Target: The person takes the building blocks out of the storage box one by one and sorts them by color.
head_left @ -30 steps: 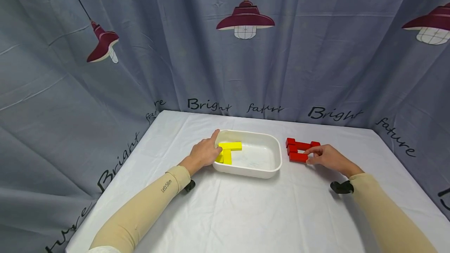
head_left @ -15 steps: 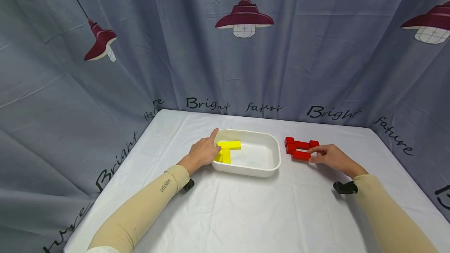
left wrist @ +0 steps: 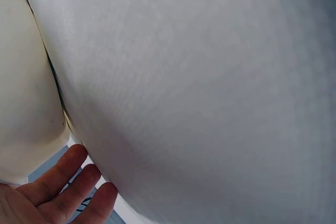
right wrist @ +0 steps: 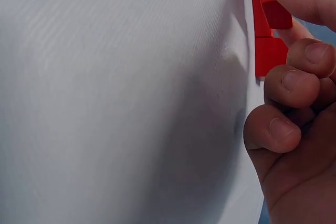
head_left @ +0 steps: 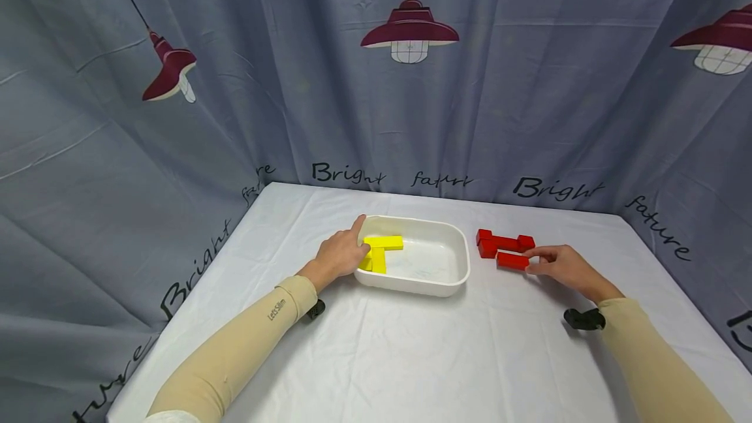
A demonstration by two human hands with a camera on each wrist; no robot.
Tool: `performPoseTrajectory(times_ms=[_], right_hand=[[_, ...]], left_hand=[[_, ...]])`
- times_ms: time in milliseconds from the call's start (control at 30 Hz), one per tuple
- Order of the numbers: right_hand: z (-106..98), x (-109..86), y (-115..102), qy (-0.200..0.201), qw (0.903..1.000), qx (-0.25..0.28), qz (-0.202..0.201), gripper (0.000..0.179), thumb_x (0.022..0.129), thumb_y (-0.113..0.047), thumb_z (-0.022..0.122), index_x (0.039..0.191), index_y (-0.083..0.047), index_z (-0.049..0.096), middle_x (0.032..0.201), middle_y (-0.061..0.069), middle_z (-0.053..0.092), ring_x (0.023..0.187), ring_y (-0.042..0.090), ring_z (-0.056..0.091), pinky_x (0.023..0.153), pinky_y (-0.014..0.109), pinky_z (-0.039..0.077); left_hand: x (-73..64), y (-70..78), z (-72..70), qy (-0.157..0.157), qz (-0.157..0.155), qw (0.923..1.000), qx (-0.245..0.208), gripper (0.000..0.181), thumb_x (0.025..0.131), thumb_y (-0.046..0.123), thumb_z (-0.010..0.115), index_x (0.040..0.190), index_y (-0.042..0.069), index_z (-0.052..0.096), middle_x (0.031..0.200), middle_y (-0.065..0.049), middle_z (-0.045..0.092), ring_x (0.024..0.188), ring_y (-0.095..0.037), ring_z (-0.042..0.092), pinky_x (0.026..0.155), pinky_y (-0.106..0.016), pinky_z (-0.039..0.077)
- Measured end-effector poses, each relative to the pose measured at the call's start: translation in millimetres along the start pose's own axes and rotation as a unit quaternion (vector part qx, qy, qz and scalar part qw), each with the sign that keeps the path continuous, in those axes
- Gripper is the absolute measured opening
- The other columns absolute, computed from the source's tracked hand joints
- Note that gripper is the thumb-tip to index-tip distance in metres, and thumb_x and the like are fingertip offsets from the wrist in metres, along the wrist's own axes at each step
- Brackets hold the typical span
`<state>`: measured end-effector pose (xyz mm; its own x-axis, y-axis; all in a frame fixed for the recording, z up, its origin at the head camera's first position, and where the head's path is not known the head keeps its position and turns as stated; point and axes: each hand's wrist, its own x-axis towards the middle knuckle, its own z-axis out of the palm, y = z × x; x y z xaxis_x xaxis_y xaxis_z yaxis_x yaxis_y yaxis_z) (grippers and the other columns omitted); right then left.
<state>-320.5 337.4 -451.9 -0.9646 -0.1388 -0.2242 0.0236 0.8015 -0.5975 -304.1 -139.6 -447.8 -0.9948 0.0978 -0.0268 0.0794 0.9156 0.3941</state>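
My left hand [head_left: 337, 256] holds the left end of a white plastic tub [head_left: 420, 287], thumb over its rim and index finger pointing along it. Inside the tub, yellow blocks [head_left: 384, 243] lie at the left. To the tub's right, my right hand [head_left: 564, 267] pinches the end of a red rectangular block [head_left: 511, 261] between thumb and finger; the right wrist view shows this block [right wrist: 274, 3] too, with the other fingers curled. Just behind it, other red blocks [head_left: 504, 243] lie close together on the table.
A white cloth covers the table [head_left: 423, 358]. A grey curtain [head_left: 341, 116] printed with lamps and lettering hangs behind and at both sides. Dark devices, such as this wrist camera [head_left: 584, 320], sit at both wrists.
My right hand has drawn the pinched red block to the right, opening a gap between it and the other red blocks. My left hand and the tub have stayed put.
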Motion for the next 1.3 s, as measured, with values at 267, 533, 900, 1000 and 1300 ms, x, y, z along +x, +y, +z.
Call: performPoseTrajectory(times_ms=[267, 533, 900, 1000, 1300], right_hand=[[3, -1.4, 4, 0.018, 0.9998, -0.004, -0.007, 0.059, 0.092, -0.034, 0.071, 0.138, 0.000, 0.057, 0.079, 0.005, 0.051, 0.082, 0.024, 0.048, 0.064, 0.030, 0.038], [9, 3.7, -2, 0.018, 0.9996, -0.002, -0.023, 0.056, 0.091, -0.035, 0.072, 0.135, -0.002, 0.061, 0.075, 0.004, 0.049, 0.075, 0.022, 0.047, 0.061, 0.031, 0.035], [9, 2.2, -4, 0.011, 0.9998, 0.002, -0.018, 0.057, 0.091, -0.036, 0.073, 0.134, -0.001, 0.061, 0.075, 0.004, 0.050, 0.077, 0.022, 0.048, 0.061, 0.031, 0.035], [9, -2.5, -6, -0.005, 0.9999, 0.003, -0.016, 0.056, 0.090, -0.036, 0.073, 0.132, -0.001, 0.062, 0.072, 0.003, 0.049, 0.075, 0.021, 0.048, 0.063, 0.032, 0.036], [14, -5.1, -17, -0.023, 0.9993, 0.008, -0.028, 0.051, 0.087, -0.036, 0.075, 0.128, -0.005, 0.066, 0.070, 0.004, 0.049, 0.077, 0.022, 0.049, 0.066, 0.034, 0.037]], left_hand=[[-0.6, 1.6, 0.3, -0.003, -0.009, 1.0000, -0.001, 0.074, 0.098, 0.037, 0.047, 0.163, 0.026, 0.014, 0.141, -0.011, 0.060, 0.119, -0.028, 0.060, 0.096, -0.050, 0.048], [-1.3, 1.1, 1.1, -0.006, -0.010, 0.9999, -0.006, 0.074, 0.098, 0.037, 0.047, 0.163, 0.026, 0.014, 0.140, -0.012, 0.060, 0.115, -0.027, 0.061, 0.096, -0.051, 0.048], [-2.4, 2.2, -1.1, 0.004, 0.005, 1.0000, -0.002, 0.073, 0.097, 0.037, 0.047, 0.162, 0.024, 0.017, 0.137, -0.014, 0.062, 0.117, -0.029, 0.061, 0.094, -0.051, 0.049], [-2.0, 2.7, -0.8, 0.003, 0.003, 1.0000, -0.003, 0.073, 0.097, 0.037, 0.047, 0.162, 0.024, 0.017, 0.137, -0.014, 0.062, 0.118, -0.029, 0.061, 0.095, -0.051, 0.049], [-3.8, 3.4, -1.0, 0.000, -0.004, 1.0000, -0.009, 0.074, 0.097, 0.036, 0.047, 0.163, 0.024, 0.015, 0.137, -0.013, 0.061, 0.113, -0.027, 0.061, 0.096, -0.050, 0.048]])
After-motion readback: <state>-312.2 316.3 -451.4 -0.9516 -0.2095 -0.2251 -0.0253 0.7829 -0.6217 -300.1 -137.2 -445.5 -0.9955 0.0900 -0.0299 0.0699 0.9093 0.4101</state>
